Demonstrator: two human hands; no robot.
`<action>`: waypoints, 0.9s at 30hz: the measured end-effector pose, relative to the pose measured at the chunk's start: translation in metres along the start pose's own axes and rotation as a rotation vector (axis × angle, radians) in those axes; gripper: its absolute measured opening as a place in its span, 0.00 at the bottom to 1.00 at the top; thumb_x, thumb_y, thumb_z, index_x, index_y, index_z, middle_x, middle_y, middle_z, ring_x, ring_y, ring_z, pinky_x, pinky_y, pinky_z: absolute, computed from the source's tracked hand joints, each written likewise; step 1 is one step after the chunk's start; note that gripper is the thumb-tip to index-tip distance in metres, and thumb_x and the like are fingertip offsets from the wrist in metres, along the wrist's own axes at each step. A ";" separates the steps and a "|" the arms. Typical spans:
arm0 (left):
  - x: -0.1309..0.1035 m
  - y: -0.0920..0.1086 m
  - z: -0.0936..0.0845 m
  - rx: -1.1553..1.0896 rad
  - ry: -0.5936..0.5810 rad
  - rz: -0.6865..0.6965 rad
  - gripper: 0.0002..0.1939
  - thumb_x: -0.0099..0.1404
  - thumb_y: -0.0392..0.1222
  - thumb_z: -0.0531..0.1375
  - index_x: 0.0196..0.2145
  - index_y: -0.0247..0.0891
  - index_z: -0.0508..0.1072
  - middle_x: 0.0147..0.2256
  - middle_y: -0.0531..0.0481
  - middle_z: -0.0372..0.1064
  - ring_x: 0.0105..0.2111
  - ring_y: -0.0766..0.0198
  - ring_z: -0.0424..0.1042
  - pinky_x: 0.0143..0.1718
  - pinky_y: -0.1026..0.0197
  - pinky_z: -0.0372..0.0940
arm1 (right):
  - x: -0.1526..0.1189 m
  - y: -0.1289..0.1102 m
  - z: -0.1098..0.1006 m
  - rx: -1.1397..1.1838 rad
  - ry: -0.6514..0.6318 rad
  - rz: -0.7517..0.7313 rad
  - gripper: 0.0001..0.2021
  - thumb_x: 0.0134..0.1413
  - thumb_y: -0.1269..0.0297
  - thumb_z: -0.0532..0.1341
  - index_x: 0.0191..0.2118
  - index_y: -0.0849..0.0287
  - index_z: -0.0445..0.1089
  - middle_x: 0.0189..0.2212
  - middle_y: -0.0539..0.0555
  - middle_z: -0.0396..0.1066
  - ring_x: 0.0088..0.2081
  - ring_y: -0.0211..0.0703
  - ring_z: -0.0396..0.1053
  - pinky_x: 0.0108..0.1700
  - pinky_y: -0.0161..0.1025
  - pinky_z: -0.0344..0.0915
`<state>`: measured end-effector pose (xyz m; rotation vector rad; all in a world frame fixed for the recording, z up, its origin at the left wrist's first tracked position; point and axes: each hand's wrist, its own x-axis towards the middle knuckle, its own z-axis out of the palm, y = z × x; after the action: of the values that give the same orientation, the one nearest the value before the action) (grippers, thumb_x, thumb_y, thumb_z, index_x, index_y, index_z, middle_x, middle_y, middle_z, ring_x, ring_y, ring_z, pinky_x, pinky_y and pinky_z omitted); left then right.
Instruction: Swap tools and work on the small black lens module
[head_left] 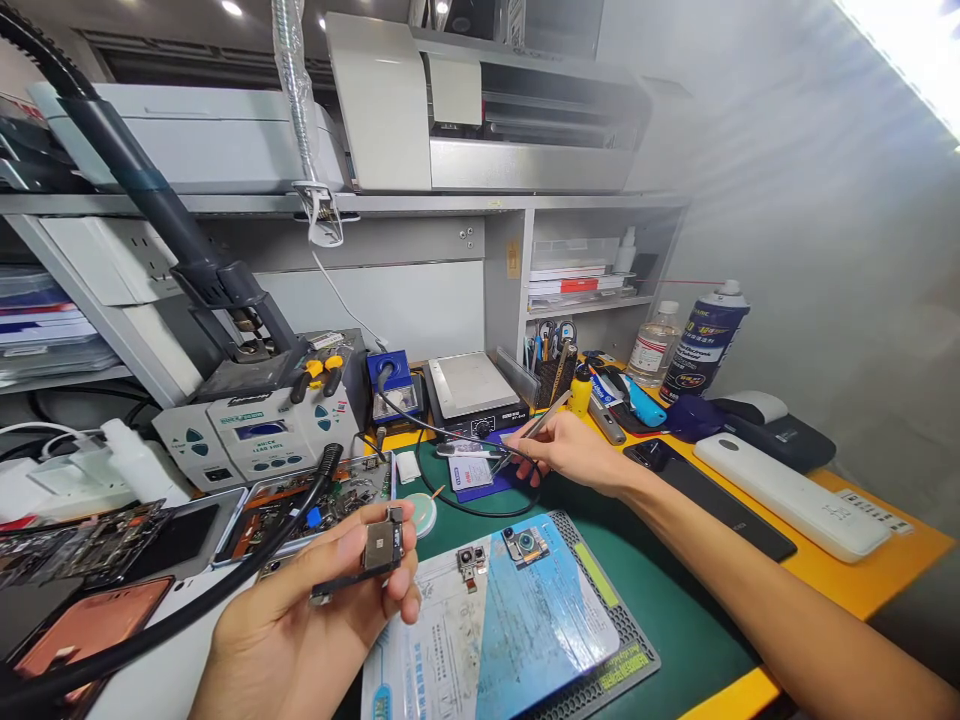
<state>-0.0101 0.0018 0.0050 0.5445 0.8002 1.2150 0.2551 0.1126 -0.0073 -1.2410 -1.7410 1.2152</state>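
Note:
My left hand [315,610] is raised near the front left and pinches a small phone circuit board [375,552] with a metal shield between thumb and fingers. My right hand [574,452] reaches out over the green mat [660,600] and grips metal tweezers [541,425], their tips pointing down left toward a small white and blue pad [471,470]. Two camera modules [525,543] lie on a blue and white sheet [495,620] between my hands.
An opened phone [300,505] and other phone parts lie at the left by a rework station [255,430]. A hot plate [471,388], tool holder [553,372], bottle [654,345] and spray can [703,342] stand behind. A black phone [712,495] and white power strip [791,495] lie right.

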 end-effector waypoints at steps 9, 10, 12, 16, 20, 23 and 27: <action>0.000 0.000 0.001 -0.001 0.000 0.010 0.12 0.56 0.35 0.62 0.38 0.29 0.78 0.35 0.38 0.70 0.28 0.58 0.66 0.28 0.55 0.69 | 0.005 0.008 -0.004 -0.079 0.080 -0.005 0.17 0.55 0.52 0.61 0.24 0.61 0.70 0.21 0.54 0.73 0.25 0.41 0.71 0.26 0.34 0.67; -0.001 0.000 0.002 0.002 0.016 0.016 0.13 0.55 0.35 0.62 0.38 0.28 0.78 0.35 0.38 0.71 0.28 0.58 0.67 0.27 0.55 0.69 | 0.005 0.008 -0.003 -0.091 0.077 -0.013 0.18 0.55 0.51 0.61 0.23 0.61 0.69 0.21 0.54 0.73 0.24 0.40 0.70 0.25 0.34 0.66; 0.000 -0.001 0.004 -0.001 0.076 0.036 0.12 0.54 0.33 0.62 0.37 0.27 0.78 0.35 0.37 0.72 0.31 0.55 0.69 0.28 0.55 0.71 | 0.005 0.007 -0.001 -0.111 0.072 -0.028 0.20 0.56 0.51 0.60 0.22 0.61 0.69 0.21 0.54 0.73 0.23 0.39 0.70 0.25 0.34 0.65; 0.007 -0.001 0.006 -0.097 0.152 0.084 0.07 0.56 0.29 0.60 0.33 0.27 0.78 0.37 0.38 0.73 0.40 0.51 0.72 0.45 0.45 0.72 | 0.005 0.006 0.000 -0.136 0.068 -0.054 0.19 0.56 0.51 0.59 0.23 0.61 0.69 0.20 0.54 0.73 0.22 0.40 0.69 0.24 0.34 0.64; 0.026 0.005 0.009 -0.165 0.065 0.079 0.06 0.61 0.29 0.58 0.30 0.31 0.75 0.37 0.42 0.72 0.46 0.47 0.72 0.52 0.35 0.66 | 0.006 0.010 -0.002 -0.144 0.067 -0.084 0.18 0.57 0.53 0.59 0.24 0.61 0.69 0.20 0.54 0.73 0.22 0.39 0.69 0.24 0.33 0.64; 0.044 0.008 0.018 -0.089 0.114 0.064 0.04 0.60 0.29 0.60 0.28 0.30 0.73 0.38 0.41 0.72 0.49 0.40 0.71 0.51 0.38 0.68 | 0.006 0.014 -0.003 -0.149 0.067 -0.104 0.18 0.58 0.54 0.57 0.24 0.62 0.69 0.20 0.54 0.73 0.22 0.39 0.70 0.24 0.33 0.64; 0.069 0.005 0.032 0.086 0.209 0.050 0.02 0.62 0.31 0.59 0.32 0.30 0.72 0.33 0.41 0.71 0.42 0.47 0.76 0.47 0.46 0.71 | 0.007 0.017 -0.004 -0.167 0.063 -0.131 0.19 0.58 0.52 0.56 0.23 0.61 0.69 0.21 0.54 0.74 0.23 0.40 0.71 0.25 0.33 0.65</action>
<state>0.0219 0.0704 0.0117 0.5156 1.0246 1.3021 0.2615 0.1223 -0.0219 -1.2246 -1.8761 0.9619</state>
